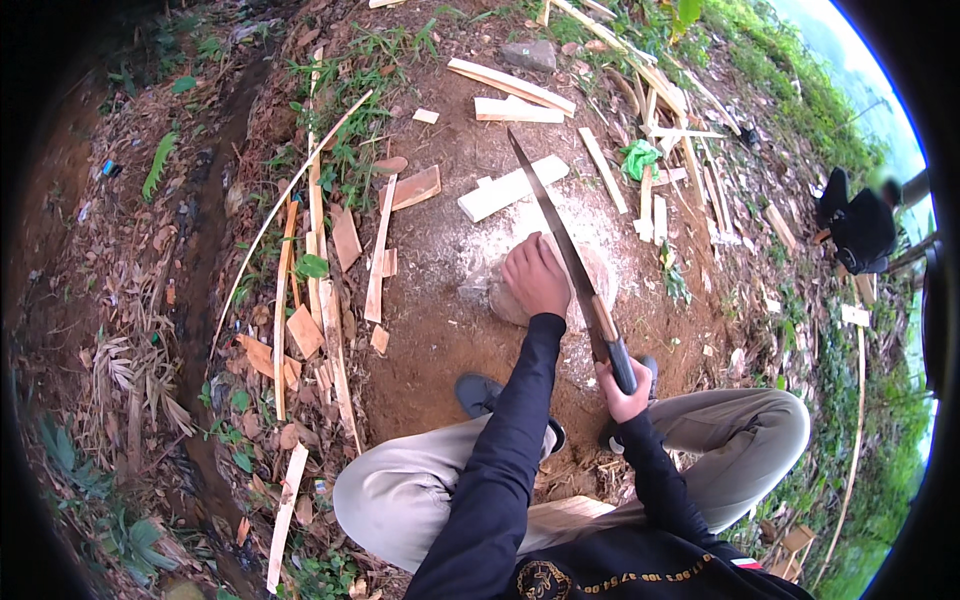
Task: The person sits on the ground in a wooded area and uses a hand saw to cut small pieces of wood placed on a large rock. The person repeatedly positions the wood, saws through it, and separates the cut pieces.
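Observation:
A handsaw (553,213) with a long dark blade slants across the middle, its tip pointing away from me. My right hand (624,392) is closed round its dark handle, near my right knee. To the left of the blade, my left hand (537,277) presses down with bent fingers at a low, rounded block (600,268). Whatever lies under its palm is hidden. Sawdust dusts the block, and I cannot tell whether it is stone or wood. Just beyond it, a pale cut board (513,188) lies on the sawdust-covered ground.
Wood strips (318,215) and offcuts (346,238) lie at the left. More boards (518,109) and a green plastic bag (640,158) are farther off. A grey stone (530,56) sits at the back. Another person (862,228) in dark clothes crouches at the far right.

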`<state>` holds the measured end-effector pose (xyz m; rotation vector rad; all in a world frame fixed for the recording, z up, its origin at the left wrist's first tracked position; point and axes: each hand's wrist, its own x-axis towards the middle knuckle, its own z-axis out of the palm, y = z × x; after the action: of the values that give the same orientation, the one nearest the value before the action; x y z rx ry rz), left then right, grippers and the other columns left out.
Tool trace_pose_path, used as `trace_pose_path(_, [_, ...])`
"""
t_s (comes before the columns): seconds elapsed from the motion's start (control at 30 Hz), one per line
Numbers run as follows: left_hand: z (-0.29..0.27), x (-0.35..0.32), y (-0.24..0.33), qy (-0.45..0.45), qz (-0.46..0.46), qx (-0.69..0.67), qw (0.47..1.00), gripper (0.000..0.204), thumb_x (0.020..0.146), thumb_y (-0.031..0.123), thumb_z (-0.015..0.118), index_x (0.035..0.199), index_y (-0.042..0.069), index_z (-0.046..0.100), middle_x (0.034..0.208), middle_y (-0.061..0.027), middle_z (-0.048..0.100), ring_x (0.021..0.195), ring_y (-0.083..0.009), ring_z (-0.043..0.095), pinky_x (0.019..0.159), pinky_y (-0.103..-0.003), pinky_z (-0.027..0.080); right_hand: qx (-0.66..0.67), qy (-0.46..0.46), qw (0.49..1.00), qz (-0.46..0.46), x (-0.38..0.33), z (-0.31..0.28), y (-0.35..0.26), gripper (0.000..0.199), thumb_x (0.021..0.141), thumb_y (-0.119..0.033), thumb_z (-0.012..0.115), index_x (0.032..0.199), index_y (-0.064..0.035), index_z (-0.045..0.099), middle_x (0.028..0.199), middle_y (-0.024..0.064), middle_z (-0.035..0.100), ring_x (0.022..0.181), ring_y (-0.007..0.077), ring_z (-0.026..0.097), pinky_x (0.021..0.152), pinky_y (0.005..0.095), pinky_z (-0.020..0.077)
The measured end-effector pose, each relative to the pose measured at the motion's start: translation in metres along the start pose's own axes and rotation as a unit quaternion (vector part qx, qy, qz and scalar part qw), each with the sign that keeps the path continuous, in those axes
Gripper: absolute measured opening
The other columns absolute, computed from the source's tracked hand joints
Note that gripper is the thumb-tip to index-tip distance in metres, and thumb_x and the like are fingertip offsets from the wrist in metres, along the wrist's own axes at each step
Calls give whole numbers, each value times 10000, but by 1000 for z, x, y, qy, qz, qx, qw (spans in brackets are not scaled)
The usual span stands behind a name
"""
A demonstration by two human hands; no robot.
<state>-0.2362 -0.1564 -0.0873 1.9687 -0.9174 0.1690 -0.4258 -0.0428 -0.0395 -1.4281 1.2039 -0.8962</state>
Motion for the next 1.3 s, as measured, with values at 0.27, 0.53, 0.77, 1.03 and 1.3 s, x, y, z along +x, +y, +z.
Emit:
trace_pose_path(0.27, [1, 2, -3, 5, 19, -18, 1000, 244, 990, 223, 501, 1130, 100, 658, 1056, -96, 643, 1089, -277, 538, 1018, -438, 323, -52, 30, 998, -20, -57, -9, 25, 164, 767, -120, 705, 716, -9, 597, 535, 52, 512, 479, 115, 511, 507, 301, 414])
trace_pose_path(0.53, [-4, 8, 5, -45, 1, 17, 999, 229, 986, 232, 490, 1081, 118, 664, 1045, -80, 659, 1079, -262, 555, 994, -423, 329, -30, 16, 999, -15, -23, 6, 4, 191, 785, -100, 717, 719, 0, 568, 579, 27, 530, 550, 62, 506, 544, 271, 435])
trace_pose_path(0.77, [4, 4, -2, -31, -19, 34, 999, 220, 982, 227, 479, 1048, 85, 633, 1031, -80, 645, 1067, -256, 553, 1015, -424, 312, -53, -36, 995, -71, -31, 5, -14, 249, 768, -114, 718, 624, -30, 533, 501, 67, 498, 427, 144, 509, 473, 308, 418])
trace_pose_path(1.03, [13, 0, -3, -21, -23, 25, 999, 278, 1004, 289, 474, 1009, 59, 631, 1025, -97, 652, 1038, -288, 566, 1002, -444, 324, -24, -1, 998, -50, -59, -11, -2, 241, 771, -106, 712, 622, -29, 538, 494, 58, 494, 432, 115, 499, 460, 298, 407])
trace_pose_path(1.3, [15, 2, 4, -46, -30, 24, 998, 277, 999, 294, 496, 1003, 56, 636, 1007, -115, 654, 1021, -304, 568, 987, -445, 355, -54, -35, 997, -41, -6, 6, -23, 357, 816, -166, 753, 605, -34, 498, 495, 56, 439, 450, 80, 422, 442, 312, 374])
